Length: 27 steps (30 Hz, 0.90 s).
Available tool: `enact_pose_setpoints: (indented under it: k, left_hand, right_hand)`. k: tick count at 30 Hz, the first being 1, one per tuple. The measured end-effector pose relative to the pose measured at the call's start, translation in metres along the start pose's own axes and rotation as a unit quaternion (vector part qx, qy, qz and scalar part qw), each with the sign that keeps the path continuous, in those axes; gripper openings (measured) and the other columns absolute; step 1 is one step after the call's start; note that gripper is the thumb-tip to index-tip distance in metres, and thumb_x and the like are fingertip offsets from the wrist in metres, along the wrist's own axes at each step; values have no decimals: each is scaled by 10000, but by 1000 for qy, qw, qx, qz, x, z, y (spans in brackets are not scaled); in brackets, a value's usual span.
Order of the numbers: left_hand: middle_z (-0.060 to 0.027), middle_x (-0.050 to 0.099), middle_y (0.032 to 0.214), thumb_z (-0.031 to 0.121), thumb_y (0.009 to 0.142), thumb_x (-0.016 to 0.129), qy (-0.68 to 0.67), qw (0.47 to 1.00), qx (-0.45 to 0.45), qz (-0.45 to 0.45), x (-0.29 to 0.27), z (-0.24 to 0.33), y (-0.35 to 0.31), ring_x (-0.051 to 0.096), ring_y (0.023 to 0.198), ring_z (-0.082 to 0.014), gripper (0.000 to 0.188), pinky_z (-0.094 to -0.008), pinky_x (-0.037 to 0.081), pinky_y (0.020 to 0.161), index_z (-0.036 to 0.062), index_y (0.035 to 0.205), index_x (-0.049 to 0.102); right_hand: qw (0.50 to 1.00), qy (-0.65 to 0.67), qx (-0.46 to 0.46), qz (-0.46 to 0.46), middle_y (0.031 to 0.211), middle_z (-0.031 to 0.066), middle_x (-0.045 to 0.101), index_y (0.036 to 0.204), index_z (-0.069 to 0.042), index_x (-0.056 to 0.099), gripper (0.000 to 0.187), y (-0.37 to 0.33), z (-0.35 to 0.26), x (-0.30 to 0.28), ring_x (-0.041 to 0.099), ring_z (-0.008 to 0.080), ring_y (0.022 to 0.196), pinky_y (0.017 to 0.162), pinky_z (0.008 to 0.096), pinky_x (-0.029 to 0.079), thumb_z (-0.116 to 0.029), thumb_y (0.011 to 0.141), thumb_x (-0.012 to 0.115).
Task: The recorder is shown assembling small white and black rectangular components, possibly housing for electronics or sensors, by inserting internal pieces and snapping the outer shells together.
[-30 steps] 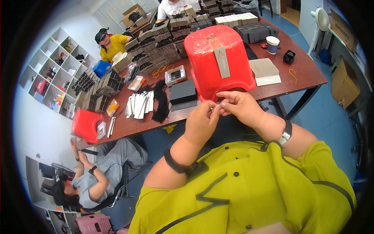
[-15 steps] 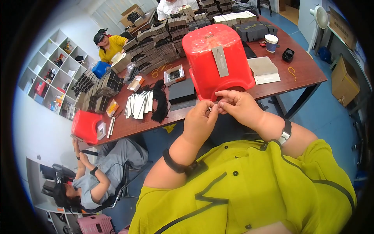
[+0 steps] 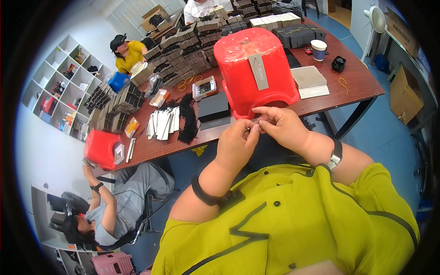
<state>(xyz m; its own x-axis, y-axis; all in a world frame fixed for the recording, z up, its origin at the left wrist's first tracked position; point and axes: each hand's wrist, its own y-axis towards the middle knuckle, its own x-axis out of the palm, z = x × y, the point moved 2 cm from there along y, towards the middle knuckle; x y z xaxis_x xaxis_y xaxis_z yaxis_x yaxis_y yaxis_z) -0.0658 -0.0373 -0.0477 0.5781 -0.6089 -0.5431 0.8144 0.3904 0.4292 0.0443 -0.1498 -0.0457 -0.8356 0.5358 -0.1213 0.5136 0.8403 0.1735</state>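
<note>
In front of the red plastic stool (image 3: 250,50), which stands upside-up at the table's near edge, my two hands meet fingertip to fingertip. My left hand (image 3: 236,141) is closed in a pinch. Just beside it, my right hand (image 3: 285,127) pinches too, thumb against forefinger. Something small, thin and dark sits between the fingertips, too hidden to name. A narrow grey tag (image 3: 259,72) lies flat against the stool's side, above my hands. Left of the stool are a dark flat box (image 3: 214,107), a bundle of black cords (image 3: 188,120) and a fan of white tags (image 3: 163,123).
The brown table (image 3: 353,85) bears tall stacks of grey tags (image 3: 183,59), a small open box (image 3: 204,88), a cream box (image 3: 309,78) and a paper cup (image 3: 318,50). A co-worker in grey (image 3: 110,211) sits at left by another red stool (image 3: 98,149).
My fingertips have shifted very slightly, and both hands remain together in front of the stool. At left, the co-worker's raised hands have moved a little.
</note>
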Motion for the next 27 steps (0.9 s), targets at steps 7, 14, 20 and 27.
enact_pose_setpoints:
  k: [7,14,20,27]
  left_hand:
    - [3,629,704,96,849,620,42,999,-30,-3,-7,14,2,522,587,-14,91,-180,407,535,7,844,602]
    - [-120,624,648,154,831,617,-26,999,-22,30,2,-6,3,629,598,-243,117,-313,474,555,40,829,593]
    - [-77,652,743,169,887,587,-225,973,-55,2,10,-21,7,628,621,-152,172,-263,482,568,-1,911,582]
    - [29,497,684,160,919,542,-445,853,-251,-108,2,-20,11,360,489,-31,125,-183,275,436,42,949,569]
  right_hand:
    - [1000,-14,-16,7,945,122,668,1192,44,522,308,-1,-5,-2,643,127,844,761,236,509,-46,897,520]
    - [998,-29,-48,3,920,131,668,1184,34,533,303,-2,0,2,648,126,824,733,243,515,-35,889,518]
    - [992,-87,-87,1,869,77,665,1205,-7,522,335,-4,-4,3,640,103,801,743,230,509,-16,870,537]
    - [998,30,-60,12,856,50,628,1159,-5,551,342,1,3,-2,611,120,799,736,237,486,-26,826,629]
